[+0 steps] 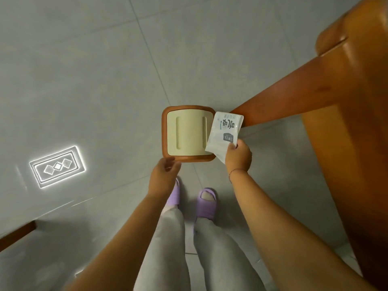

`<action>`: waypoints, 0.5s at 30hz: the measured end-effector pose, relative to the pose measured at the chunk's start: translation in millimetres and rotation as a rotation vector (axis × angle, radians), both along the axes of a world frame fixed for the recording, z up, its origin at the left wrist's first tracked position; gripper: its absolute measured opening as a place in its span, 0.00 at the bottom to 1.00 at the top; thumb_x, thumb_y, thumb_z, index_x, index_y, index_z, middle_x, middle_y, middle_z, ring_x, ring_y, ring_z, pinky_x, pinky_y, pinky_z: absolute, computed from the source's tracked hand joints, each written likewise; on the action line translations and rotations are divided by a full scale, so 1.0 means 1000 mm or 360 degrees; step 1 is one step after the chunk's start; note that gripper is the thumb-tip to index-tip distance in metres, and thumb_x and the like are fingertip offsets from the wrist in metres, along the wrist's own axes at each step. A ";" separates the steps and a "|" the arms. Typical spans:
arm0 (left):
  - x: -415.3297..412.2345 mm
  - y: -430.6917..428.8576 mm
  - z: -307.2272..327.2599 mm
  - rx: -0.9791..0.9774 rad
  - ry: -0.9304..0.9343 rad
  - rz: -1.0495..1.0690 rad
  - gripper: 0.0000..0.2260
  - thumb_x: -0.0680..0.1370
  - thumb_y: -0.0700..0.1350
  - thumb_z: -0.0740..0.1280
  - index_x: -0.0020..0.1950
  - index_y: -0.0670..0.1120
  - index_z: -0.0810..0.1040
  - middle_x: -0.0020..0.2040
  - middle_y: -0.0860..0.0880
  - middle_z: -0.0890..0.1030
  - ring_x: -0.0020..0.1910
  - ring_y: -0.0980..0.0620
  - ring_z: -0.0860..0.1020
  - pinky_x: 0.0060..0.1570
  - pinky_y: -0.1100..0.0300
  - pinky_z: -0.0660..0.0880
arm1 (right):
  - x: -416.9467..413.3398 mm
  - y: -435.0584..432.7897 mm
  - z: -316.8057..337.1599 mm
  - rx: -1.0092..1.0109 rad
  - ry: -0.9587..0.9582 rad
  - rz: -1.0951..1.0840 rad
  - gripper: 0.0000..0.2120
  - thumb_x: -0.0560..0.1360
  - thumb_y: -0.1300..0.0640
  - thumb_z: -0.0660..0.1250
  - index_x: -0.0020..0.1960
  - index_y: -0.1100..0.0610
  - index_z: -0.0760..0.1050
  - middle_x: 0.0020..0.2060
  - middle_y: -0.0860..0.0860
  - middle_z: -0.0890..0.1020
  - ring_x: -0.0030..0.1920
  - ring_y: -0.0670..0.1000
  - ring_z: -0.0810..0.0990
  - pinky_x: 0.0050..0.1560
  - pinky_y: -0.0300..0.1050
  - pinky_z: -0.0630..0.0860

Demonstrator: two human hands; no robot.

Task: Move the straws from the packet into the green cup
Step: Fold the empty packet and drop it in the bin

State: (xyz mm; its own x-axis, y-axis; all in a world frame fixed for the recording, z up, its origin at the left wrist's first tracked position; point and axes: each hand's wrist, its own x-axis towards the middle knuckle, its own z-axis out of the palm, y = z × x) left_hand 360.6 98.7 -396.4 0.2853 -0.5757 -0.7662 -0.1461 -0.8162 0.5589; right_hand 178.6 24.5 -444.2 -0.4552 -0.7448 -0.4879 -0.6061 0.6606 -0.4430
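My right hand (238,157) grips the lower end of a white packet (224,133) with dark printed lettering, holding it over the right edge of a small stool (189,135). The stool has a cream seat with two slots and a brown wooden rim. My left hand (164,170) hovers at the stool's near left corner with fingers loosely curled, holding nothing. No straws show outside the packet. No green cup is in view.
Large orange-brown wooden furniture (346,101) fills the right side, one edge reaching the stool. Grey floor tiles (84,80) spread to the left, with a bright light reflection (57,165). My feet in purple slippers (206,201) stand just behind the stool.
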 end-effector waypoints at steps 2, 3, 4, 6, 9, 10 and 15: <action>0.002 -0.009 -0.015 -0.0019 0.0024 0.0022 0.16 0.79 0.46 0.64 0.65 0.43 0.74 0.56 0.46 0.79 0.52 0.49 0.77 0.55 0.58 0.73 | 0.002 -0.003 -0.016 -0.0001 0.0075 0.0084 0.12 0.79 0.57 0.57 0.56 0.59 0.76 0.56 0.56 0.81 0.53 0.57 0.81 0.35 0.38 0.72; 0.003 -0.011 -0.022 -0.0024 0.0035 0.0041 0.16 0.79 0.46 0.64 0.66 0.43 0.73 0.56 0.46 0.78 0.52 0.50 0.76 0.55 0.57 0.73 | 0.004 -0.004 -0.024 -0.0003 0.0116 0.0136 0.12 0.79 0.56 0.57 0.56 0.59 0.76 0.57 0.56 0.81 0.54 0.57 0.81 0.36 0.38 0.72; 0.003 -0.013 -0.028 -0.0030 0.0042 0.0062 0.16 0.79 0.46 0.64 0.66 0.43 0.73 0.55 0.46 0.78 0.52 0.50 0.76 0.53 0.58 0.73 | 0.006 -0.005 -0.031 0.0001 0.0155 0.0194 0.12 0.79 0.56 0.57 0.57 0.59 0.76 0.56 0.56 0.81 0.54 0.58 0.80 0.37 0.39 0.72; 0.004 -0.017 -0.041 -0.0046 0.0050 0.0098 0.16 0.80 0.46 0.64 0.67 0.43 0.73 0.55 0.47 0.77 0.52 0.51 0.75 0.50 0.60 0.71 | 0.012 -0.009 -0.047 0.0021 0.0211 0.0321 0.12 0.79 0.57 0.57 0.55 0.59 0.76 0.55 0.57 0.81 0.52 0.59 0.80 0.38 0.41 0.73; 0.004 -0.019 -0.054 -0.0055 0.0071 0.0135 0.17 0.80 0.46 0.63 0.68 0.43 0.72 0.54 0.48 0.76 0.52 0.52 0.74 0.51 0.60 0.71 | 0.021 -0.014 -0.068 0.0071 0.0275 0.0444 0.12 0.79 0.58 0.56 0.54 0.60 0.76 0.53 0.58 0.82 0.50 0.59 0.80 0.36 0.43 0.72; 0.004 -0.020 -0.057 -0.0055 0.0082 0.0150 0.17 0.80 0.46 0.63 0.68 0.43 0.72 0.54 0.49 0.76 0.52 0.52 0.74 0.51 0.61 0.71 | 0.024 -0.017 -0.074 0.0094 0.0289 0.0471 0.12 0.79 0.57 0.56 0.54 0.60 0.76 0.53 0.58 0.81 0.50 0.59 0.80 0.36 0.43 0.72; 0.009 -0.022 -0.076 -0.0092 0.0091 0.0215 0.16 0.80 0.47 0.63 0.66 0.43 0.72 0.55 0.48 0.77 0.52 0.52 0.75 0.42 0.68 0.70 | 0.036 -0.036 -0.103 0.0165 0.0282 0.0568 0.11 0.79 0.57 0.58 0.53 0.61 0.76 0.51 0.59 0.81 0.50 0.61 0.80 0.38 0.45 0.73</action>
State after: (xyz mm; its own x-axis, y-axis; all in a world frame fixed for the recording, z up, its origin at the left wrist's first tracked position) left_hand 369.9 76.4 -472.2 0.3198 -0.5787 -0.7502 -0.0037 -0.7926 0.6098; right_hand 214.3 -11.4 -546.8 -0.2612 -0.8220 -0.5060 -0.8661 0.4310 -0.2531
